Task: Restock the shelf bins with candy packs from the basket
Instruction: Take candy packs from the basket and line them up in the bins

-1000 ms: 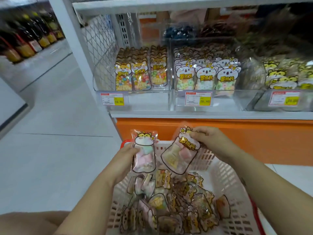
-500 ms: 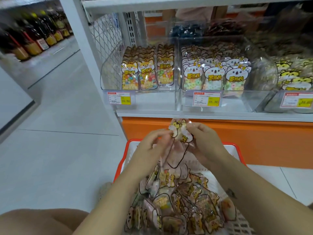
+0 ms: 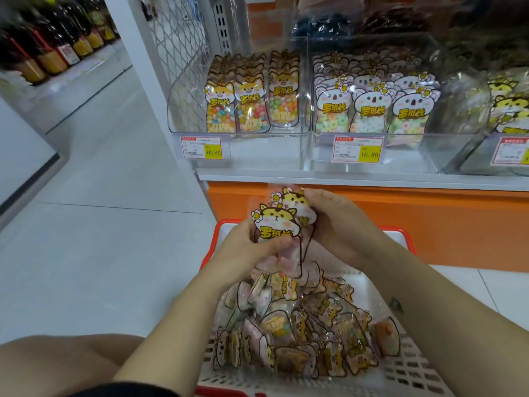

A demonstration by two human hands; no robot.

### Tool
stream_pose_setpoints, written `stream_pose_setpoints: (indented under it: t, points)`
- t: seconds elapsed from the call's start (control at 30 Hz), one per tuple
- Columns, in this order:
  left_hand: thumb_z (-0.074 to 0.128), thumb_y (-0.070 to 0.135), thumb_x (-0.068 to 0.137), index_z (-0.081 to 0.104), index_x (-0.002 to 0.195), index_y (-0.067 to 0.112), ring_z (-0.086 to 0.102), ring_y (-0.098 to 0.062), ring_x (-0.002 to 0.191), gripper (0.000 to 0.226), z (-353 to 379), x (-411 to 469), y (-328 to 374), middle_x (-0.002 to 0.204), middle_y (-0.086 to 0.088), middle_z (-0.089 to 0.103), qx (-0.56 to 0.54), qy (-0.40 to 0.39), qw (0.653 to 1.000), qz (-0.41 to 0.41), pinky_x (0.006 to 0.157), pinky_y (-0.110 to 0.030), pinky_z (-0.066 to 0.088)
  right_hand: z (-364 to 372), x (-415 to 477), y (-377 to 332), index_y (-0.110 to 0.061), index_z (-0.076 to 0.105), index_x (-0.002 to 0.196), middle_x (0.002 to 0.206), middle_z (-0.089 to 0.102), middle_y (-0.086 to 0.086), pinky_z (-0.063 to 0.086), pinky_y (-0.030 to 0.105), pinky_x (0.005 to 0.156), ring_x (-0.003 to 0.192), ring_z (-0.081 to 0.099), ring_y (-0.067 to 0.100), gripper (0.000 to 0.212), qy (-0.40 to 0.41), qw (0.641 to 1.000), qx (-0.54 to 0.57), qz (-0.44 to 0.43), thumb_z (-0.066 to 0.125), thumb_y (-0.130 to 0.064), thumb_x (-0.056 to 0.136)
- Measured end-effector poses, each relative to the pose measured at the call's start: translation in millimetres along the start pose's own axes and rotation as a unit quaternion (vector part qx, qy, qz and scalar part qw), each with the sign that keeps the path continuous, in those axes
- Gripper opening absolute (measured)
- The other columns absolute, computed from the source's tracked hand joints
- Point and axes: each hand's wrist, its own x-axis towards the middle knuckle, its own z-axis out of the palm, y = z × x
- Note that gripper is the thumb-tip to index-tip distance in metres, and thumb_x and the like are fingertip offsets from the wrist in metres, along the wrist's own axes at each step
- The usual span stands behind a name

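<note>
Two packs are up in your hands, held over the far end of the basket [image 3: 398, 232]. The front candy pack [image 3: 276, 224] faces you, yellow cartoon animal and flower on its header. The rear candy pack [image 3: 299, 200] sits right behind it and pokes out higher, the two touching. Your left hand [image 3: 249, 250] is clenched round the lower part of the front pack, fingers curled over the pink sweets inside. Your right hand [image 3: 339, 224] grasps the rear pack from the right, thumb at its header, the other fingers hidden behind.

Below your hands, the pile of packs [image 3: 303, 325] fills the white basket with its red rim, lying every which way and overlapping.

Ahead of you on the shelf [image 3: 343, 179] are clear bins side by side. The left bin [image 3: 257, 150] holds upright rows of fox-faced packs with coloured sweets. The middle bin [image 3: 406, 156] holds koala-faced packs with ring sweets, standing towards the back, bare floor at its front. The right bin [image 3: 478, 159] shows tiger-faced packs, partly cut off by the frame's edge. A price tag [image 3: 204, 147] hangs on the left bin, reading 16.80, and another tag [image 3: 359, 150] on the middle bin reads the same.

Under the shelf runs an orange panel [image 3: 443, 224]. Far left, blurred bottles [image 3: 51, 50] line another shelf across the pale floor [image 3: 100, 210].
</note>
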Motion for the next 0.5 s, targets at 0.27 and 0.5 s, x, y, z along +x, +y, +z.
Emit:
stream_pose_setpoints:
  t: [0.27,0.5]
  points:
    - [0.065,0.017,0.091,0.065,0.102,0.017,0.064,-0.012,0.061,0.011,-43,-1,-43,0.078,0.001,0.07,-0.064,0.083,0.985,-0.137,0.06,-0.025,0.05,-32,2,84,-0.013,0.069,0.109,0.102,0.074,0.005,0.054,0.047,0.097,0.101,0.068,0.026,0.029,-0.014,0.959,-0.244,0.143,0.054,-0.036,0.099]
    - [0.075,0.028,0.072,0.064,0.106,0.017,0.072,-0.035,0.091,0.037,-57,-12,-73,0.098,-0.013,0.075,-0.007,0.16,0.969,-0.187,0.086,-0.046,0.055,-27,-17,209,-0.003,0.057,0.092,0.091,0.05,0.03,0.031,0.038,0.063,0.073,0.049,0.031,0.04,-0.146,0.786,-0.56,0.216,0.06,-0.04,0.079]
